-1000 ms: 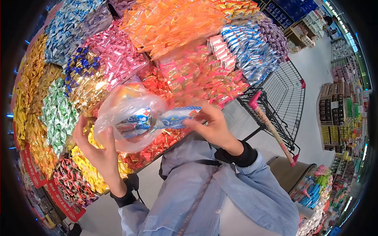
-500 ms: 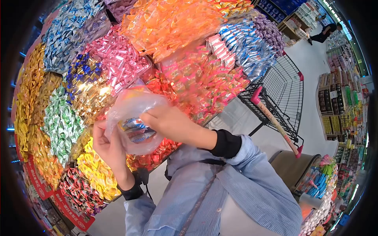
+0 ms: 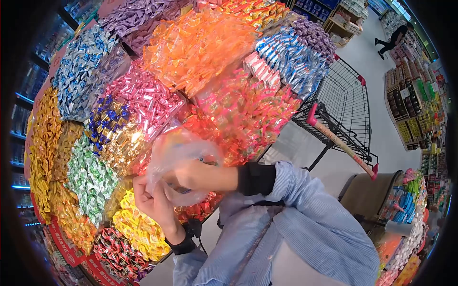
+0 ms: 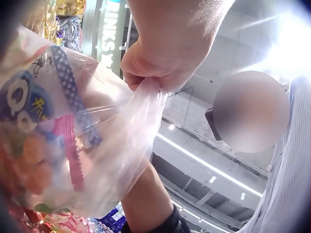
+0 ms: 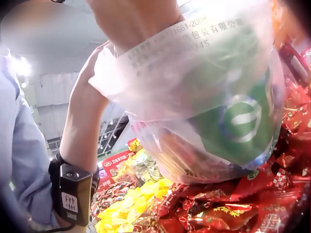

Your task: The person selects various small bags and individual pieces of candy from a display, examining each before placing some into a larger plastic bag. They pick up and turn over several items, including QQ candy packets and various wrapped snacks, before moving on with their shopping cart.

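Note:
My left hand [image 3: 155,198] grips the gathered rim of a translucent plastic bag [image 3: 167,148], in the left wrist view with fingers curled over the film. My right hand [image 3: 193,175] reaches in through the bag's mouth; its fingers are hidden inside, so I cannot tell what they hold. Through the film in the left wrist view shows a blue-and-white candy packet [image 4: 22,102] with a dotted edge, beside a pink-edged wrapper [image 4: 70,150]. In the right wrist view the bag's green printed side hangs close over red wrapped candies [image 5: 233,213].
Around the bag spread heaps of wrapped candy: yellow [image 3: 138,224], green [image 3: 90,176], pink [image 3: 143,97] and orange [image 3: 198,47]. A shopping cart [image 3: 341,107] stands to the right, beyond the display's edge. Far along the aisle a person [image 3: 393,40] walks near shelves.
One second ago my right hand held the blue-and-white packet at the bag's mouth; it has since moved left and down into the bag. Both hands and the bag now appear further right in view.

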Tool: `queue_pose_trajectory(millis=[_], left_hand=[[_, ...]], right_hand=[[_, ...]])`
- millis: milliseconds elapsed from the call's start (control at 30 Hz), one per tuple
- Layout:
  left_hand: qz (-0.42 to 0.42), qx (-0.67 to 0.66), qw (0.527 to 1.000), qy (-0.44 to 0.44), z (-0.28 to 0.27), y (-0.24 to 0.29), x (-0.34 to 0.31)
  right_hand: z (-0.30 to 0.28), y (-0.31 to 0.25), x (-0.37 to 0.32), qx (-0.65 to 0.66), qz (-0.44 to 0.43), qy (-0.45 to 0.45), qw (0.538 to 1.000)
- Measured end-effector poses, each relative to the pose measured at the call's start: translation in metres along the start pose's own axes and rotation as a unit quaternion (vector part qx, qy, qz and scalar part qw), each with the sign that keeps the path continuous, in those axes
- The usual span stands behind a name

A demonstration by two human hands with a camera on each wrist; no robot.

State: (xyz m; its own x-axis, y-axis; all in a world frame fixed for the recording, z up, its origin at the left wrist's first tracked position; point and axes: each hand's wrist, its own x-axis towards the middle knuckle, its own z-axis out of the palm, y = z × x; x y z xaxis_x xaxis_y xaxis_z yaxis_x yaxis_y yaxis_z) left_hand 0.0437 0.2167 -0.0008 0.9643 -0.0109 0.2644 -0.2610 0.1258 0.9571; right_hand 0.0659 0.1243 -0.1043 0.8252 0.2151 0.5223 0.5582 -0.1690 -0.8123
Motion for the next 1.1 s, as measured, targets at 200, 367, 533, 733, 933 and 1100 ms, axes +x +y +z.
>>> queue_pose_trajectory(millis=[200, 367, 533, 733, 933, 1100], left_hand=[[0.018, 0.019, 1.0, 0.008, -0.021, -0.017, 0.0], [-0.028, 0.086, 0.995, 0.03, -0.029, -0.015, -0.009], [-0.007, 0.156, 0.988, -0.008, -0.025, -0.012, -0.023], [-0.139, -0.017, 0.99, -0.014, -0.043, -0.016, -0.023], [-0.19, -0.254, 0.946, 0.065, -0.042, 0.0, 0.007], [-0.149, -0.368, 0.918, -0.012, -0.064, 0.017, 0.033]], right_hand=[[-0.057, -0.066, 0.005, -0.253, -0.016, -0.219, 0.942], [-0.097, -0.088, -0.023, -0.258, -0.127, 0.012, 0.958], [-0.106, -0.072, -0.036, -0.245, 0.125, 0.148, 0.95], [-0.103, -0.037, -0.044, 0.082, 0.339, 0.026, 0.937], [-0.088, -0.04, -0.003, 0.526, 0.38, 0.134, 0.749], [-0.073, -0.073, 0.044, 0.608, 0.272, 0.088, 0.741]])
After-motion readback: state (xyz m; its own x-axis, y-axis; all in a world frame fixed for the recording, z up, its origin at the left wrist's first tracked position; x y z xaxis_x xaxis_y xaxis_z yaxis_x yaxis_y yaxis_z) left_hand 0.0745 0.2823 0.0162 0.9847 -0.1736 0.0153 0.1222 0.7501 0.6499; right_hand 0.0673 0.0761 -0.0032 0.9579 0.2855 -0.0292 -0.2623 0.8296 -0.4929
